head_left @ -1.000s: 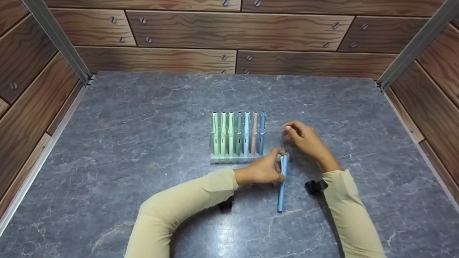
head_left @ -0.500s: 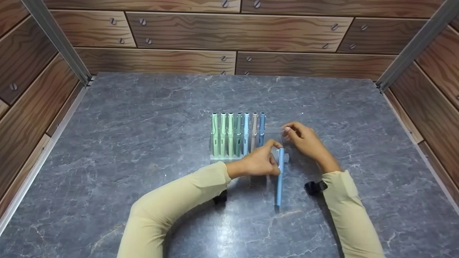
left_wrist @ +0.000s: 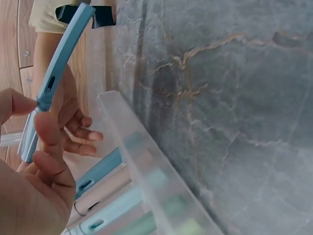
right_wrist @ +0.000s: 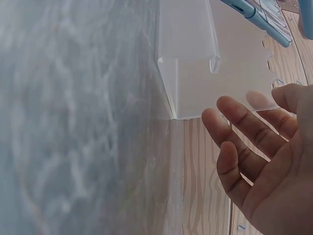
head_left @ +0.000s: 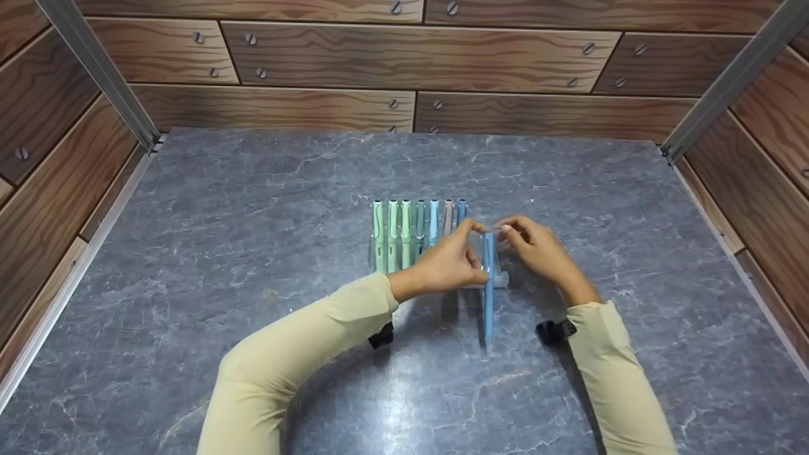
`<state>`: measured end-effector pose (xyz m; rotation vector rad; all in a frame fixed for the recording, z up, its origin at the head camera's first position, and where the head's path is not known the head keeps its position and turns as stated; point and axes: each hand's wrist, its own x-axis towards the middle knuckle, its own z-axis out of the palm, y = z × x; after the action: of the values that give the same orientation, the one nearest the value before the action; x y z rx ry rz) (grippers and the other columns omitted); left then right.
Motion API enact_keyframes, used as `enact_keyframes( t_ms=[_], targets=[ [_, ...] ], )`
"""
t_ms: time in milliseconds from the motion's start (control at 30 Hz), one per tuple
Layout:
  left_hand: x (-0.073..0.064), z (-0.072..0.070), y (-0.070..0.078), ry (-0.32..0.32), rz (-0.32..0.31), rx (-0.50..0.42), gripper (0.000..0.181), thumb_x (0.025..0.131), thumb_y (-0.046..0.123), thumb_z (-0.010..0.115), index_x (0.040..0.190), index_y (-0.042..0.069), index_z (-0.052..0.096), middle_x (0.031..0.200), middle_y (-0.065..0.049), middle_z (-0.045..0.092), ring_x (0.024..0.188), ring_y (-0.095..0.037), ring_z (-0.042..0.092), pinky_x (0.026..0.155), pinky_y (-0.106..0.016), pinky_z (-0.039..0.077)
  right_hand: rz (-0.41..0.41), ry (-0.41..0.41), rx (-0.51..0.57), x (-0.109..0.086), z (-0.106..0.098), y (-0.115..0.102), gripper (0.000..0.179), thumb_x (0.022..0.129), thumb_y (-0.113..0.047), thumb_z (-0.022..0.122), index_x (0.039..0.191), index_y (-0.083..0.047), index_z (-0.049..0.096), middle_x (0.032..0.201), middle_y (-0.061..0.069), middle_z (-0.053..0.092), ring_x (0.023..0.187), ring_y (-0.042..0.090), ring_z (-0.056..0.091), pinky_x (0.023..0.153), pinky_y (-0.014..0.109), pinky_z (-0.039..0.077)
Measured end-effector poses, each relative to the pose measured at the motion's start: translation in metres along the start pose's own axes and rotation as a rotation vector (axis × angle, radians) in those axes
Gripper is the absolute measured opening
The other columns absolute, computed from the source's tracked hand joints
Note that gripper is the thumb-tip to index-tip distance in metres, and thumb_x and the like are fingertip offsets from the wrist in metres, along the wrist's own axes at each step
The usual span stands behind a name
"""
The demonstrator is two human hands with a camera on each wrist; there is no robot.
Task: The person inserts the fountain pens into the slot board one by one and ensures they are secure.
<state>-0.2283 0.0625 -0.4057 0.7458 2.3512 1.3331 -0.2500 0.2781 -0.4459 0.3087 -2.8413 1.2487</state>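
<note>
My left hand (head_left: 445, 262) pinches a blue capped pen (head_left: 488, 303) near its clip end, between thumb and fingers. The pen's other end points down toward me, in front of a clear pen stand (head_left: 502, 279). In the left wrist view, this pen (left_wrist: 61, 54) is apart from the stand's pens. At the stand's right edge, my right hand (head_left: 537, 253) pinches the clear back panel (right_wrist: 234, 39), one fingertip showing through it. Several upright pens (head_left: 392, 234), green, light blue, greyish and dark blue, fill the stand's left part; my left hand hides some.
The stand sits mid-table on a grey marbled tabletop (head_left: 265, 189). Wood-patterned walls (head_left: 417, 57) enclose the back and sides, with metal posts (head_left: 104, 76) at the rear corners. A small black device (head_left: 555, 332) is at the right wrist.
My left hand has carried the blue pen away from me and slightly left, up to the stand's right part. My right hand has stayed at the stand's edge.
</note>
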Motion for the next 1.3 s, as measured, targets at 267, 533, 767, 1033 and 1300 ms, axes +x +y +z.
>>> enact_keyframes(
  t_ms=[267, 533, 767, 1033, 1300],
  targets=[
    [0.003, -0.006, 0.003, 0.128, 0.045, 0.092, 0.072, 0.074, 0.011, 0.073, 0.136, 0.022, 0.038, 0.076, 0.008, 0.061, 0.058, -0.008, 0.053, 0.05, -0.023, 0.04, -0.006, 0.0, 0.015, 0.0, 0.0, 0.002, 0.032, 0.103, -0.025, 0.045, 0.119, -0.003, 0.061, 0.103, 0.02, 0.068, 0.09, 0.031, 0.064, 0.077, 0.033, 0.049],
    [0.004, -0.009, 0.007, 0.244, 0.109, 0.251, 0.07, 0.076, 0.016, 0.072, 0.137, 0.022, 0.038, 0.078, 0.011, 0.062, 0.052, -0.006, 0.049, 0.043, -0.021, 0.035, -0.002, -0.01, -0.012, -0.001, -0.001, 0.001, 0.034, 0.103, -0.028, 0.043, 0.121, -0.003, 0.06, 0.104, 0.019, 0.068, 0.091, 0.031, 0.065, 0.076, 0.034, 0.049],
    [0.006, -0.01, 0.007, 0.323, 0.166, 0.437, 0.064, 0.08, 0.02, 0.068, 0.137, 0.022, 0.038, 0.08, 0.009, 0.063, 0.05, -0.006, 0.047, 0.041, -0.019, 0.031, 0.009, -0.006, -0.013, -0.001, 0.0, 0.001, 0.034, 0.103, -0.028, 0.043, 0.12, -0.005, 0.06, 0.104, 0.019, 0.068, 0.091, 0.031, 0.064, 0.076, 0.033, 0.049],
    [0.01, -0.009, 0.004, 0.379, 0.178, 0.509, 0.063, 0.081, 0.021, 0.067, 0.137, 0.023, 0.038, 0.081, 0.01, 0.063, 0.05, -0.007, 0.047, 0.041, -0.02, 0.03, -0.01, 0.007, -0.003, 0.0, 0.0, 0.001, 0.032, 0.103, -0.024, 0.044, 0.119, -0.002, 0.061, 0.103, 0.02, 0.068, 0.089, 0.032, 0.065, 0.075, 0.032, 0.049],
    [0.014, -0.007, 0.002, 0.389, 0.178, 0.566, 0.062, 0.082, 0.022, 0.066, 0.136, 0.024, 0.037, 0.083, 0.008, 0.066, 0.051, -0.008, 0.05, 0.041, -0.021, 0.033, -0.007, 0.004, -0.001, 0.0, 0.001, 0.001, 0.032, 0.103, -0.025, 0.044, 0.119, -0.003, 0.061, 0.103, 0.019, 0.069, 0.09, 0.031, 0.065, 0.075, 0.032, 0.049]
  ],
)
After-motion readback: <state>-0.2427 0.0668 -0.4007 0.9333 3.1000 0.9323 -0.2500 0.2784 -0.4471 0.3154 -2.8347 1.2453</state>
